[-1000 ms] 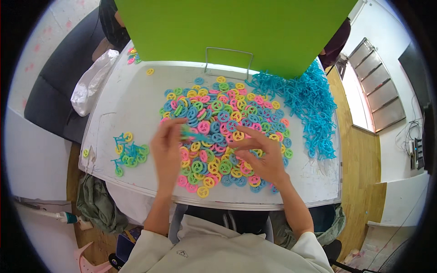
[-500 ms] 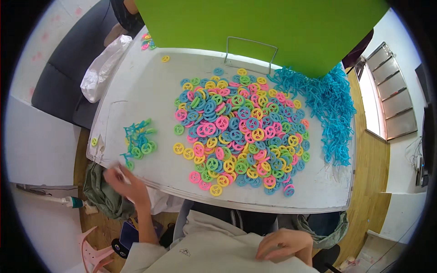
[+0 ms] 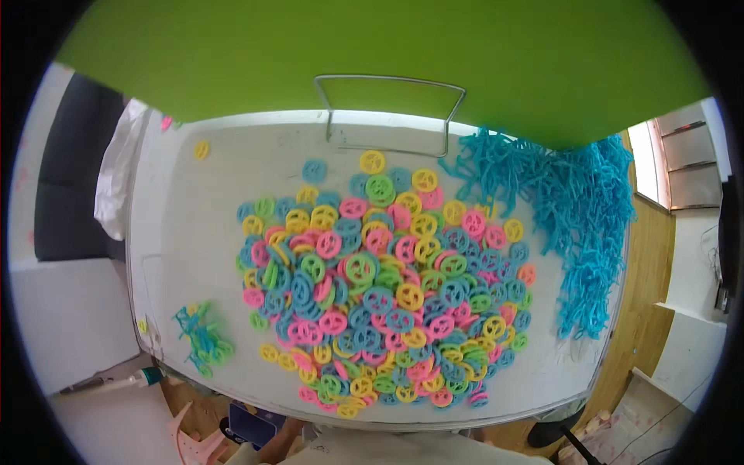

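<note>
A broad heap of small plastic wheels (image 3: 377, 301) in pink, yellow, green and blue covers the middle of the white table (image 3: 182, 225). To its left lies a small cluster of blue pieces joined with green wheels (image 3: 205, 339), a little blurred. A tangled pile of thin blue plastic pieces (image 3: 585, 225) fills the right side. Only a short strip of my left arm (image 3: 280, 442) shows below the near table edge; the hand itself cannot be made out. My right hand is out of the picture.
A large green panel (image 3: 387, 46) with a metal wire frame (image 3: 387, 77) stands along the far side. Stray yellow wheels (image 3: 202, 149) lie at the far left. Beyond the left edge are a white bag (image 3: 120, 178) and a dark seat (image 3: 74, 178). A pink stool (image 3: 194, 442) stands at lower left.
My view has tilted up and come closer to the heap. My left hand has left the small cluster and dropped below the table edge. My right hand has gone out of view.
</note>
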A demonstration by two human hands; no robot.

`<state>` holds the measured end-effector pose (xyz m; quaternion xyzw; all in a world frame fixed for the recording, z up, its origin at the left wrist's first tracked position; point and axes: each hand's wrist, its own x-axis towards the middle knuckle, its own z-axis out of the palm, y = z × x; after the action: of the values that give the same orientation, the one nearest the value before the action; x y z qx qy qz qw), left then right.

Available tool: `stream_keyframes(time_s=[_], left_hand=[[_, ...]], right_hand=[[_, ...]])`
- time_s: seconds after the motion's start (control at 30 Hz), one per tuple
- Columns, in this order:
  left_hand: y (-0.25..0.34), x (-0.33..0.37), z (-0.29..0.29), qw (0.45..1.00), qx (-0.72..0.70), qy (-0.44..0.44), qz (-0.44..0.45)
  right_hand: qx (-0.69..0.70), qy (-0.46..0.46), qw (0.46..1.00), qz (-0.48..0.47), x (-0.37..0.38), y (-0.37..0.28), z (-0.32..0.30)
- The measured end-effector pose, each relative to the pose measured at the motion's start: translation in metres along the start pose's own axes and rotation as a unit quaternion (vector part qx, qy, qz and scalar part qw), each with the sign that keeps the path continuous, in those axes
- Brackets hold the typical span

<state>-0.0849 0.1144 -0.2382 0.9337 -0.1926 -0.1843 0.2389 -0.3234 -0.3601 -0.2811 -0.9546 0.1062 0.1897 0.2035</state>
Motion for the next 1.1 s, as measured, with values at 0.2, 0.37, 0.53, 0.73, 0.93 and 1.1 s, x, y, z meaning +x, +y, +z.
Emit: stream_keyframes(time_s=[0.2,0.37,0.53,0.73,0.93,1.1], left_hand=[[0.01,0.017,-0.019,0.997,-0.009,-0.08,-0.01],[0.006,0.027,-0.02,0.993,-0.001,-0.116,-0.004],[0.016,0.002,-0.034,0.99,0.004,-0.143,-0.007],[0.051,-0.008,-0.072,0.969,0.045,-0.24,-0.028],[0.159,0.031,-0.237,0.973,-0.196,-0.118,0.019],[0.173,0.067,-0.197,0.98,0.082,0.157,0.095]], right_hand=[[-0.022,-0.1,0.995,0.019,0.01,-0.016,-0.032],[-0.037,-0.149,0.988,0.021,0.029,-0.03,-0.031],[-0.061,-0.199,0.978,0.011,0.026,-0.061,-0.053],[-0.113,-0.266,0.957,-0.018,0.044,-0.122,-0.116],[0.389,-0.204,0.874,-0.208,0.046,-0.246,-0.298],[0.055,0.169,0.927,-0.331,0.117,-0.3,-0.282]])
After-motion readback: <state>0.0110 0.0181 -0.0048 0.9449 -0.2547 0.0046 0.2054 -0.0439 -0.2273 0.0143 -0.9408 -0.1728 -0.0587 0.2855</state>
